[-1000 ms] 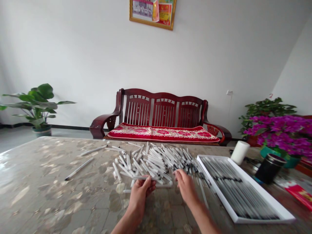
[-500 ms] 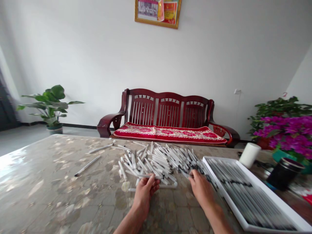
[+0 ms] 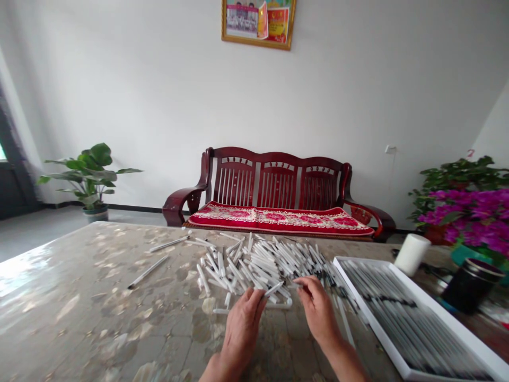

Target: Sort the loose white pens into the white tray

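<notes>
Hands, two: left hand (image 3: 244,321) grasps one pen (image 3: 273,289), tip toward the far edge and right; right hand (image 3: 318,307) pinches a small piece (image 3: 298,285), too indistinct to identify. Judged partway. Filled so far: one white tray (image 3: 406,372) along the desk's (image 3: 119,334) right edge, two rows of pens (image 3: 425,321), blurred, uncounted. Left over: one loose heap (image 3: 262,261) toward the far edge, uncountable; two separate pens (image 3: 148,272) toward the far left corner.
</notes>
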A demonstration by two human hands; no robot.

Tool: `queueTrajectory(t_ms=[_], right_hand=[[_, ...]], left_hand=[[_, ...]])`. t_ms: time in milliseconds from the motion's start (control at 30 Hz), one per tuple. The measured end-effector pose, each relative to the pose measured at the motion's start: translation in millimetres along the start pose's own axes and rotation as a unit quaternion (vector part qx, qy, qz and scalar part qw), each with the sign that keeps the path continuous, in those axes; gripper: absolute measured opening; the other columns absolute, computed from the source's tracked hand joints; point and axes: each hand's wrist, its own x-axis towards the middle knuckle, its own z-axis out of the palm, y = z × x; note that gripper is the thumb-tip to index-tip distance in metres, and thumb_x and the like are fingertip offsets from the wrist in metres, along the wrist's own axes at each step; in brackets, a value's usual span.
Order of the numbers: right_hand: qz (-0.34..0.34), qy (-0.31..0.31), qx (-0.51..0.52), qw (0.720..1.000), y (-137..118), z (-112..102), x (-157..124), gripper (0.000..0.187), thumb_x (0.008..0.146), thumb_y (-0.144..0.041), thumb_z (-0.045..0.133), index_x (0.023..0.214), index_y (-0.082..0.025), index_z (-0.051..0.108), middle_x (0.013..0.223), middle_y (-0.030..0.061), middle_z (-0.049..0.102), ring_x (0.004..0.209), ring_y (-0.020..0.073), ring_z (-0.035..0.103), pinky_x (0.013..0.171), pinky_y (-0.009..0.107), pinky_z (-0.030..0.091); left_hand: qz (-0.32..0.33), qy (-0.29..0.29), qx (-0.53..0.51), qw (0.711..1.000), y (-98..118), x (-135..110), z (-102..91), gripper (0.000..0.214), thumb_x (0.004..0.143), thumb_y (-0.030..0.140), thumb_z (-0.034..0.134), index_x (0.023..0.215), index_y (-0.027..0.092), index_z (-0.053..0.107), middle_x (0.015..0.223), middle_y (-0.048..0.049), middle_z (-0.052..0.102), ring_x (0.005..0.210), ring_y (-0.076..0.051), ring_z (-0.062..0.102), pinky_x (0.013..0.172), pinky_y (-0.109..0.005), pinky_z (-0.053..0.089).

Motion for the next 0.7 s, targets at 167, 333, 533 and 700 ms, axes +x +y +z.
queueTrajectory(t_ms=[167,333,533,700], right_hand=[[-0.020,-0.021,-0.012,1.000,-6.3,-2.5,0.6,0.018,0.093,-0.024,0.050,0.095,-0.023,0.067,0.092,0.0074,0.066,0.089,0.0206,0.064,0.080,0.030,0.052],[-0.048,-0.043,-0.035,0.997,-6.3,-3.3,-0.1,0.018,0.094,-0.022,0.049,0.095,-0.023,0.067,0.093,0.0065,0.065,0.089,0.0193,0.064,0.080,0.029,0.053],[-0.073,-0.077,-0.047,0.993,-3.6,-2.2,-2.0,0.020,0.096,-0.024,0.048,0.099,-0.025,0.067,0.094,0.0052,0.065,0.090,0.0181,0.065,0.081,0.028,0.053],[-0.060,-0.081,-0.032,0.994,-2.6,-2.3,-2.1,0.018,0.096,-0.023,0.049,0.097,-0.024,0.067,0.093,0.0053,0.065,0.090,0.0180,0.064,0.082,0.028,0.052]], left_hand=[[0.031,-0.027,0.119,0.992,0.7,2.7,-6.9,0.025,0.094,0.032,0.048,0.101,0.031,0.072,0.084,-0.0028,0.068,0.082,-0.019,0.065,0.070,-0.026,0.045],[0.038,-0.037,0.137,0.989,-0.2,3.1,-6.7,0.026,0.095,0.032,0.048,0.105,0.032,0.072,0.086,-0.0031,0.068,0.085,-0.020,0.064,0.073,-0.028,0.045],[0.040,-0.051,0.130,0.989,-0.9,2.6,-8.2,0.026,0.095,0.031,0.048,0.105,0.033,0.072,0.087,-0.0034,0.067,0.086,-0.021,0.064,0.074,-0.029,0.045],[0.052,-0.051,0.115,0.991,-4.4,3.1,-7.7,0.026,0.094,0.031,0.049,0.106,0.033,0.072,0.088,-0.0039,0.068,0.086,-0.021,0.064,0.073,-0.029,0.045]])
